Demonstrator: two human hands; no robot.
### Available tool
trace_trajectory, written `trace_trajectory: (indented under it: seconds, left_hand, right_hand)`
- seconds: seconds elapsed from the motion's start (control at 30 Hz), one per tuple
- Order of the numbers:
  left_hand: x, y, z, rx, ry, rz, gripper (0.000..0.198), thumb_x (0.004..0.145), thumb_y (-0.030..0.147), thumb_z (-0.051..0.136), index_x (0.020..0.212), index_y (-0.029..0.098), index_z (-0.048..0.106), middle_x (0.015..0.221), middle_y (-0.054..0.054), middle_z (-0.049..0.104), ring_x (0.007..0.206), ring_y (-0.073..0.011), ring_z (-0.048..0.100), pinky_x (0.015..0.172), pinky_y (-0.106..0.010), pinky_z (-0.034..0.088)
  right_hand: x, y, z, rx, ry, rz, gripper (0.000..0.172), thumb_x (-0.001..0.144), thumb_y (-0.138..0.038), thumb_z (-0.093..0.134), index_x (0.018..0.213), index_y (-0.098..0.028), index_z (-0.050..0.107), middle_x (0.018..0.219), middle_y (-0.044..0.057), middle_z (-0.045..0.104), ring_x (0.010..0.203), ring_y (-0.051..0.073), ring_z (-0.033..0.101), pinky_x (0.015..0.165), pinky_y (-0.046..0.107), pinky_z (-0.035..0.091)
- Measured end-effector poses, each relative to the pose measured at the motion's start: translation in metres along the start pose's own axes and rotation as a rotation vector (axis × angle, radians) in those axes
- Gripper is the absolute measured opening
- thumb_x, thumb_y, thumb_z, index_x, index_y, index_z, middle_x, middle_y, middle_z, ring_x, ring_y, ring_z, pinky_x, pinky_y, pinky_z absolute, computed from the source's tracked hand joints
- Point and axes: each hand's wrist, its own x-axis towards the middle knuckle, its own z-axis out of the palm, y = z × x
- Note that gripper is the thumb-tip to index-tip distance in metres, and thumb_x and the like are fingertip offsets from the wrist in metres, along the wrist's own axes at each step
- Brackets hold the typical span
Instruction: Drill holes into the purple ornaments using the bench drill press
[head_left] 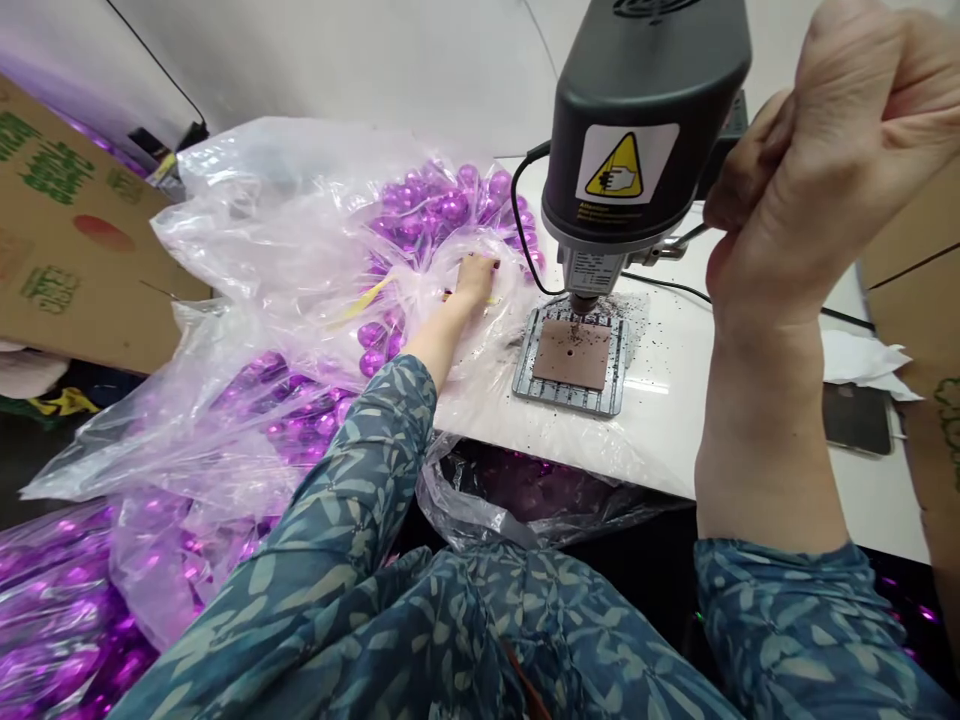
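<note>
My left hand (476, 279) is in the mouth of a clear plastic bag (292, 240) full of shiny purple balls (435, 205). Its fingers curl downward, and what they hold, if anything, is hidden. My right hand (840, 150) is raised beside a black bench drill press (634, 130), closed around its feed lever, of which a short metal rod (694, 236) shows. Under the chuck (583, 302), a brown square board (571, 355) with a small hole lies on the grey slotted base plate (529, 385). Dark shavings are scattered around the board.
Another clear bag (480, 505) hangs open below the front edge of the white table (660, 440). More bagged purple balls (67, 610) fill the lower left. Cardboard boxes (75, 230) stand at both sides. A phone (859, 418) and white paper (862, 358) lie at the right.
</note>
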Motion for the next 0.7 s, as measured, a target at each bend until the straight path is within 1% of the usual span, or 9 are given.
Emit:
trace_trajectory:
  seconds: [0.13, 0.17, 0.3, 0.37, 0.43, 0.5, 0.57, 0.63, 0.7]
  left_hand:
    - [-0.018, 0.004, 0.001, -0.028, 0.006, 0.036, 0.045, 0.104, 0.009, 0.05, 0.14, 0.013, 0.076, 0.144, -0.024, 0.075, 0.14, -0.0389, 0.064, 0.127, -0.052, 0.046]
    - [-0.022, 0.006, 0.001, -0.041, 0.007, 0.045, 0.045, 0.104, 0.01, 0.05, 0.142, 0.014, 0.074, 0.145, -0.024, 0.074, 0.14, -0.0386, 0.064, 0.126, -0.052, 0.046]
    - [-0.039, 0.012, -0.006, -0.107, 0.002, 0.06, 0.038, 0.099, 0.006, 0.057, 0.129, 0.016, 0.079, 0.143, -0.021, 0.072, 0.139, -0.0378, 0.064, 0.125, -0.052, 0.047]
    - [-0.052, 0.012, -0.014, -0.216, 0.009, 0.041, 0.034, 0.094, 0.004, 0.063, 0.121, 0.016, 0.081, 0.135, -0.019, 0.075, 0.136, -0.0366, 0.067, 0.123, -0.051, 0.05]
    - [-0.074, 0.012, -0.026, -0.449, 0.052, 0.025, 0.032, 0.091, 0.006, 0.071, 0.12, 0.016, 0.08, 0.126, -0.014, 0.077, 0.128, -0.0316, 0.071, 0.119, -0.046, 0.055]
    - [-0.106, 0.017, -0.039, -0.761, 0.119, 0.022, 0.036, 0.091, 0.016, 0.082, 0.127, 0.019, 0.078, 0.125, -0.01, 0.079, 0.117, -0.0252, 0.074, 0.109, -0.039, 0.06]
    - [-0.144, 0.027, -0.049, -1.068, 0.125, -0.001, 0.044, 0.093, 0.028, 0.089, 0.135, 0.024, 0.076, 0.127, -0.008, 0.079, 0.107, -0.0207, 0.076, 0.097, -0.034, 0.063]
    - [-0.18, 0.043, -0.052, -1.34, -0.006, -0.066, 0.045, 0.097, 0.037, 0.089, 0.138, 0.026, 0.074, 0.123, -0.007, 0.08, 0.098, -0.0182, 0.077, 0.085, -0.031, 0.064]
    - [-0.206, 0.059, -0.048, -1.561, -0.177, -0.147, 0.039, 0.099, 0.042, 0.089, 0.131, 0.023, 0.076, 0.116, -0.008, 0.082, 0.093, -0.0171, 0.078, 0.079, -0.029, 0.063]
  right_hand:
    - [0.002, 0.012, 0.002, -0.019, 0.046, -0.055, 0.08, 0.102, -0.057, 0.069, 0.075, -0.024, 0.001, 0.05, -0.006, 0.019, 0.036, -0.002, 0.018, 0.042, 0.029, -0.002]
    - [0.003, 0.014, 0.002, -0.017, 0.053, -0.05, 0.079, 0.102, -0.055, 0.069, 0.074, -0.024, 0.002, 0.05, -0.006, 0.019, 0.036, -0.001, 0.017, 0.042, 0.03, -0.003]
    - [0.004, 0.014, 0.005, 0.049, 0.086, 0.06, 0.062, 0.106, -0.011, 0.053, 0.068, -0.027, 0.005, 0.049, -0.006, 0.013, 0.034, 0.002, 0.012, 0.043, 0.035, -0.005]
    - [0.004, 0.01, 0.004, 0.058, 0.099, 0.098, 0.057, 0.107, -0.01, 0.047, 0.068, -0.028, 0.009, 0.05, -0.007, 0.007, 0.034, 0.004, 0.009, 0.044, 0.035, -0.005]
    - [0.002, 0.004, 0.001, 0.051, 0.041, 0.12, 0.056, 0.109, -0.023, 0.053, 0.069, -0.028, 0.014, 0.051, -0.008, 0.008, 0.036, 0.005, 0.012, 0.045, 0.033, 0.002]
    - [0.0, -0.003, -0.001, 0.01, -0.037, 0.155, 0.055, 0.109, -0.034, 0.058, 0.07, -0.028, 0.02, 0.051, -0.009, 0.013, 0.038, 0.005, 0.018, 0.047, 0.031, 0.012]
    - [-0.001, -0.009, -0.003, -0.047, -0.052, 0.191, 0.051, 0.112, -0.03, 0.051, 0.07, -0.027, 0.022, 0.051, -0.008, 0.016, 0.038, 0.005, 0.02, 0.047, 0.03, 0.016]
    - [-0.001, -0.013, -0.002, -0.082, -0.017, 0.212, 0.049, 0.113, -0.019, 0.041, 0.068, -0.027, 0.021, 0.05, -0.008, 0.014, 0.037, 0.004, 0.02, 0.046, 0.029, 0.016]
    - [-0.002, -0.016, 0.0, -0.081, -0.015, 0.226, 0.049, 0.112, -0.016, 0.04, 0.067, -0.026, 0.021, 0.05, -0.008, 0.014, 0.037, 0.004, 0.02, 0.047, 0.028, 0.016]
